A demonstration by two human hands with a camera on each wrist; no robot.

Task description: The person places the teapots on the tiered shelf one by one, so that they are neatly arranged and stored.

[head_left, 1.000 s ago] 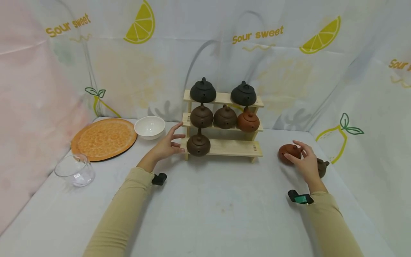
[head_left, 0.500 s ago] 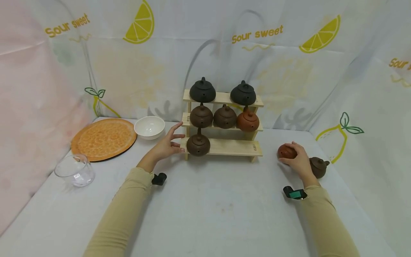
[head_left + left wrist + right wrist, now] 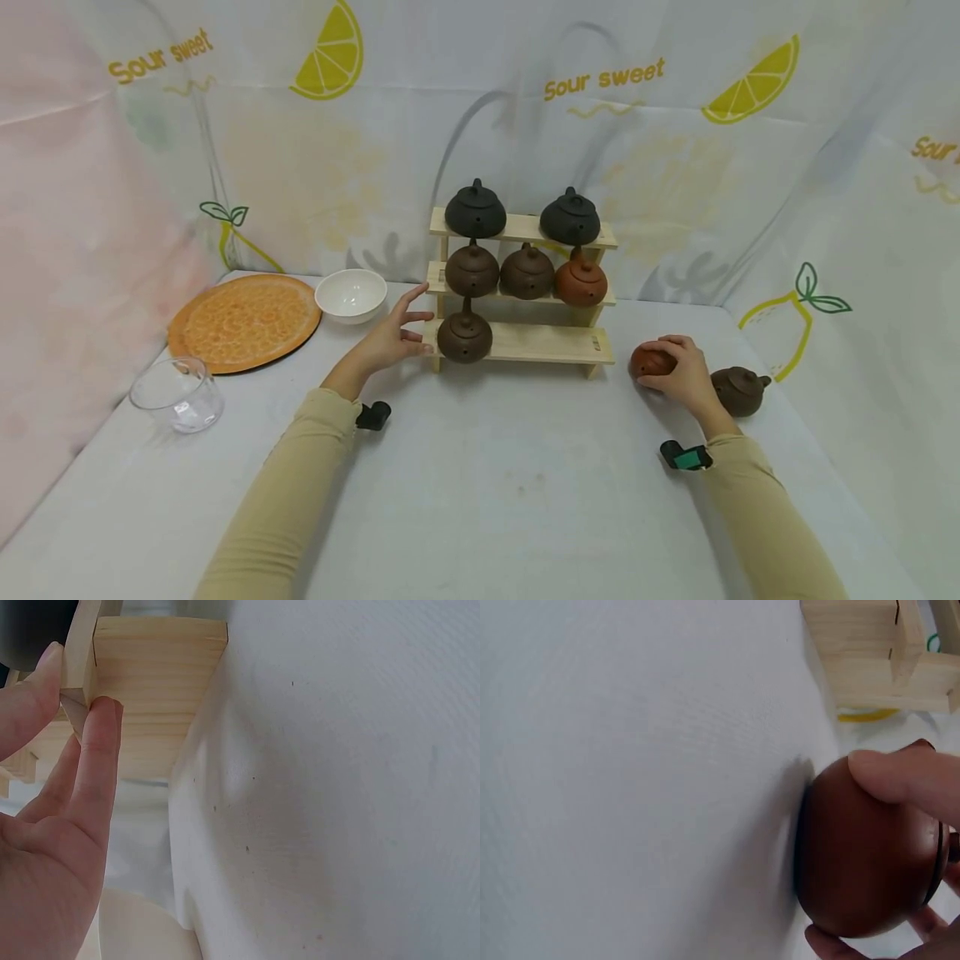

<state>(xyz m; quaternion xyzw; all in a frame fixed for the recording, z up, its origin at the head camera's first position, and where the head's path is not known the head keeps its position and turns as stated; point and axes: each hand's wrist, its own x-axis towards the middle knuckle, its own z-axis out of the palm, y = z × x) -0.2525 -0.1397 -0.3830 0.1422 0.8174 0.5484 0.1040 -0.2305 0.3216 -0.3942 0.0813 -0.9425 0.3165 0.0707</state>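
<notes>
My right hand [image 3: 688, 379] grips a reddish-brown clay teapot [image 3: 648, 361] low over the table, right of the shelf. In the right wrist view, thumb and fingers curl around opposite sides of the teapot [image 3: 866, 851]. My left hand [image 3: 386, 342] is at the left end of a three-tier wooden display shelf [image 3: 543, 343]. The left wrist view shows its thumb and fingers pinching the end of a shelf board [image 3: 79, 664]. Right beside those fingers, a dark brown teapot [image 3: 465, 337] sits on the bottom tier.
Behind my right hand sits another dark brown teapot [image 3: 738, 392]. Black teapots [image 3: 476, 212] stand on the top tier, brown and reddish ones [image 3: 581, 282] on the middle. Left are a white bowl [image 3: 351, 296], a round orange mat [image 3: 243, 321] and a clear glass bowl [image 3: 180, 398].
My right hand has closed around the reddish-brown teapot and shifted it left toward the shelf, uncovering more of the dark brown teapot. The left hand keeps its place.
</notes>
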